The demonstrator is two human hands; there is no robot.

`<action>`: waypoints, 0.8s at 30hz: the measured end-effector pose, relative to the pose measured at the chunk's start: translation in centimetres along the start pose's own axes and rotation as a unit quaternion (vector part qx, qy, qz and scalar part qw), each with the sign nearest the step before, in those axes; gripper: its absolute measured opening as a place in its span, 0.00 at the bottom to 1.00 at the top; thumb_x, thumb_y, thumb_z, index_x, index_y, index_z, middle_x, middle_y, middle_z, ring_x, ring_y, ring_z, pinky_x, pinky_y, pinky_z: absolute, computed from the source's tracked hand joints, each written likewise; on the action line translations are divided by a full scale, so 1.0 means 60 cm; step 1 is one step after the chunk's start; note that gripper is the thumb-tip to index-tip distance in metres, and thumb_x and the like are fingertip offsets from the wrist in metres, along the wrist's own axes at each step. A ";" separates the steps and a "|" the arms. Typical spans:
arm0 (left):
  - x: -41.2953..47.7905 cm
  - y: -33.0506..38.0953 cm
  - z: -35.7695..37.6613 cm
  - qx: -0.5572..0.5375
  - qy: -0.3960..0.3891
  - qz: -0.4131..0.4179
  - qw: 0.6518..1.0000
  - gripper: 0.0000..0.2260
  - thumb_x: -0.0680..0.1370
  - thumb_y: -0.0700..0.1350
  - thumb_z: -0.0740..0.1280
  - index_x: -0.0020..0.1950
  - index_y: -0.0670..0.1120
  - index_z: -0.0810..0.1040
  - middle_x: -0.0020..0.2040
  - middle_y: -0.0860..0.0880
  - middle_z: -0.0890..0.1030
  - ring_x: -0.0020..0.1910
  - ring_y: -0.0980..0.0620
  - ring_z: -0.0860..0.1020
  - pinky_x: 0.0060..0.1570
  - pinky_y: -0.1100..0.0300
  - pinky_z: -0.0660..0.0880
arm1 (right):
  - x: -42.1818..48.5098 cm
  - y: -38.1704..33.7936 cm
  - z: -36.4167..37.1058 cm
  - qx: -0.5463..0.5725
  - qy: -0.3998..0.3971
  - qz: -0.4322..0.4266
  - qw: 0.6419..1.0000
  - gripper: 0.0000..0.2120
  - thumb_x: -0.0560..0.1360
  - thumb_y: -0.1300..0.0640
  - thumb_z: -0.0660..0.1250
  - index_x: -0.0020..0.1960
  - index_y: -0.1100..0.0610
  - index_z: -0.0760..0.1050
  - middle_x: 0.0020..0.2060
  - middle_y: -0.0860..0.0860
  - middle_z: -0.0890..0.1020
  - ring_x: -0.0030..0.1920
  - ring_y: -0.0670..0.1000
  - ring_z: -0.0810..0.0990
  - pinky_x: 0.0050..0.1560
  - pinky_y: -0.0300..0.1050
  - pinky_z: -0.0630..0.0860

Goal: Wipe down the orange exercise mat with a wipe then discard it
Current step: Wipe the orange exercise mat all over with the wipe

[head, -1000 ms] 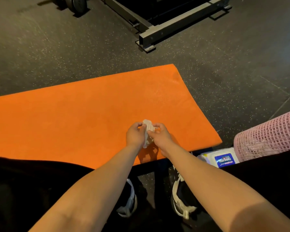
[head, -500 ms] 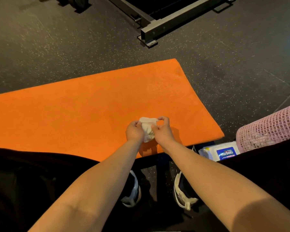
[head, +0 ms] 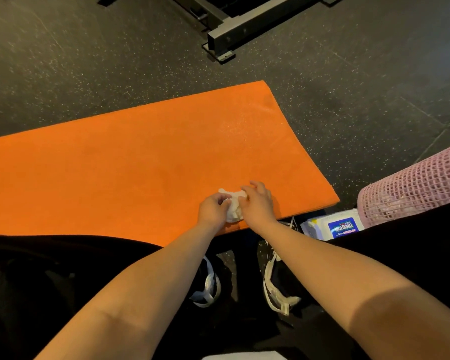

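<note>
Both hands have dropped within a second from holding the wipe (head: 233,207) upright to bunching it low over the mat (head: 130,165), at lower centre of the frame by the mat's near edge. The left hand (head: 213,210) curls its fingers (head: 220,200) round one side of the white wad. The right hand (head: 258,203) pinches the other side with thumb and forefinger, its remaining fingers lifted and loosely spread.

The mat lies flat on the speckled floor (head: 348,87), running from the left edge to right of centre. A pale sheen near its far right corner may be damp from wiping, though that is a guess. How much of the surface is cleaned cannot be told. The wipe looks crumpled rather than spread, so either fresh strokes or the discard lies ahead; where it will be thrown away does not show. A pack (head: 344,227) of wipes sits at lower right.
</note>
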State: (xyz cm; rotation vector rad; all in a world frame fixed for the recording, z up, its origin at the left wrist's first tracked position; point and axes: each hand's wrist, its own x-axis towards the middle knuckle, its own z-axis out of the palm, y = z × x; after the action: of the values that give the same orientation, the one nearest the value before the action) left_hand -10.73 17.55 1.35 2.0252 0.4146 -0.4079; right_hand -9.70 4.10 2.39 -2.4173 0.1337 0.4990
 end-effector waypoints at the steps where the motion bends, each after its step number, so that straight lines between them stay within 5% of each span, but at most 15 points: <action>1: -0.002 0.003 0.006 -0.010 -0.007 0.000 1.000 0.11 0.84 0.42 0.63 0.65 0.43 0.78 0.61 0.44 0.81 0.57 0.46 0.79 0.47 0.63 0.70 | -0.004 0.004 0.005 0.009 -0.022 -0.028 0.999 0.20 0.85 0.55 0.59 0.76 0.53 0.68 0.77 0.51 0.64 0.76 0.55 0.62 0.75 0.52 0.62; 4: -0.005 -0.002 0.015 -0.026 -0.021 -0.017 0.999 0.13 0.85 0.46 0.61 0.69 0.48 0.70 0.58 0.46 0.81 0.49 0.43 0.81 0.38 0.53 0.76 | -0.018 0.014 0.029 0.009 -0.090 -0.083 0.992 0.26 0.85 0.60 0.58 0.81 0.48 0.59 0.76 0.52 0.68 0.75 0.56 0.64 0.74 0.52 0.65; 6: -0.007 -0.016 0.011 0.012 -0.019 -0.002 1.000 0.13 0.83 0.48 0.62 0.66 0.48 0.69 0.54 0.47 0.80 0.55 0.41 0.78 0.45 0.47 0.76 | -0.018 0.027 0.045 -0.038 -0.082 -0.124 0.988 0.28 0.84 0.62 0.57 0.82 0.46 0.57 0.74 0.52 0.71 0.73 0.57 0.68 0.73 0.55 0.64; 9: -0.017 -0.045 -0.004 0.176 -0.034 0.038 0.983 0.20 0.80 0.54 0.65 0.70 0.50 0.69 0.63 0.50 0.77 0.66 0.43 0.68 0.61 0.51 0.66 | -0.003 0.051 0.051 -0.137 -0.091 -0.171 0.971 0.29 0.83 0.63 0.56 0.81 0.46 0.58 0.75 0.51 0.70 0.74 0.55 0.66 0.77 0.55 0.56; 12: -0.032 -0.053 -0.015 0.299 -0.055 0.088 0.949 0.26 0.78 0.61 0.64 0.74 0.57 0.66 0.71 0.54 0.71 0.70 0.45 0.65 0.68 0.47 0.58 | 0.016 0.074 0.025 -0.214 -0.050 -0.096 0.971 0.31 0.79 0.65 0.59 0.80 0.46 0.63 0.80 0.50 0.62 0.80 0.52 0.57 0.79 0.55 0.45; 16: -0.039 -0.063 -0.024 0.343 -0.099 0.123 0.926 0.29 0.76 0.66 0.65 0.75 0.60 0.66 0.77 0.56 0.64 0.74 0.46 0.60 0.71 0.46 0.54 | 0.020 0.070 0.019 -0.225 -0.014 -0.013 0.974 0.32 0.79 0.64 0.59 0.82 0.54 0.56 0.82 0.51 0.56 0.81 0.50 0.51 0.80 0.54 0.42; 21: -0.044 -0.078 -0.016 0.372 -0.085 0.150 0.912 0.23 0.80 0.60 0.65 0.74 0.58 0.68 0.78 0.56 0.63 0.76 0.47 0.61 0.73 0.48 0.56 | -0.020 0.032 0.061 -0.169 -0.121 -0.142 0.968 0.25 0.85 0.57 0.56 0.81 0.55 0.59 0.81 0.50 0.58 0.81 0.49 0.52 0.81 0.52 0.45; 24: -0.044 -0.076 -0.013 0.341 -0.077 0.149 0.925 0.18 0.80 0.60 0.63 0.70 0.58 0.74 0.77 0.56 0.67 0.75 0.49 0.63 0.73 0.46 0.57 | -0.010 0.049 0.043 -0.210 -0.107 -0.131 0.963 0.26 0.84 0.58 0.56 0.81 0.52 0.59 0.81 0.48 0.58 0.81 0.47 0.52 0.80 0.56 0.43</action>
State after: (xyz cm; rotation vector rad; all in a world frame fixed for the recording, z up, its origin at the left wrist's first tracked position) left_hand -15.03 20.02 -0.62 2.6522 -0.1710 -0.5681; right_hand -11.73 3.40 -0.95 -2.7089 -0.4210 0.7176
